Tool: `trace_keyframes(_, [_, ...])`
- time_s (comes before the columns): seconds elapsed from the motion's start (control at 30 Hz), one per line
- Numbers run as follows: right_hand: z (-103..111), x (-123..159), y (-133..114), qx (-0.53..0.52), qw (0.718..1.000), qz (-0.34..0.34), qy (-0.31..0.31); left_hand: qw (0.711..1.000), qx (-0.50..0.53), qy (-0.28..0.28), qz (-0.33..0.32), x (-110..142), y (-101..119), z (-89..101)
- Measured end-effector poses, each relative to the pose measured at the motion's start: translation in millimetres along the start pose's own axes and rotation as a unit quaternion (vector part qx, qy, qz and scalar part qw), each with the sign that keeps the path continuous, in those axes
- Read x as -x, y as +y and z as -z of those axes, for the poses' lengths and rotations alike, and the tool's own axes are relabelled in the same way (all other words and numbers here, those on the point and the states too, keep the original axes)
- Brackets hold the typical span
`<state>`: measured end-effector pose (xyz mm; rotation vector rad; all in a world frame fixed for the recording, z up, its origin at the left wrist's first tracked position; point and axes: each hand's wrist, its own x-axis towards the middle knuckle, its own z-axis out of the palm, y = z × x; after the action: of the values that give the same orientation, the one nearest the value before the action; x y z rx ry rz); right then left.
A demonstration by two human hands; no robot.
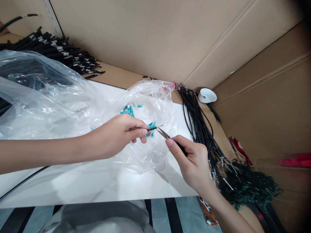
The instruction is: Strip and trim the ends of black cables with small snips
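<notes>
My left hand [126, 131] is closed, pinching a black cable [152, 128] between thumb and fingers. The cable's stripped, pale end [164, 125] sticks out to the right. In my right hand [191, 158] is a pair of small scissors [164, 133] with metal blades and a dark handle, mostly covered by my fingers. The blade tips are close to the stripped end, just below it; whether they touch it I cannot tell. Behind my left hand, small teal pieces [127, 110] lie on a clear plastic bag [145, 161].
Many black cables [60, 51] are stacked at the back left beside a large clear plastic bag [55, 97]. A bundle of cables [194, 110] with bared wires lies at right, near a white cup [207, 95] and dark green strands [250, 184]. Cardboard walls [157, 38] surround the white table [97, 184].
</notes>
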<state>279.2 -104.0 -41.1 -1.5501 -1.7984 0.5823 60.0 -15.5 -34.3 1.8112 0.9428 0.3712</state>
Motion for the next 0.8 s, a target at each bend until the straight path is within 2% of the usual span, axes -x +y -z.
trace_keyframes(0.17, [-2.0,-4.0,2.6,-0.099,0.994,-0.046,0.0,1.0,0.017,0.005,0.016,0.7,1.0,2.4])
trace_keyframes(0.3, [-7.1,-6.2,4.7,-0.158,0.986,-0.056,0.021,0.999,0.031,0.008,0.019,0.5,1.3,3.9])
trace_keyframes(0.8, [-15.6,-9.2,5.8,-0.153,0.986,-0.05,0.05,0.999,0.035,0.021,0.019,-1.0,3.0,4.4])
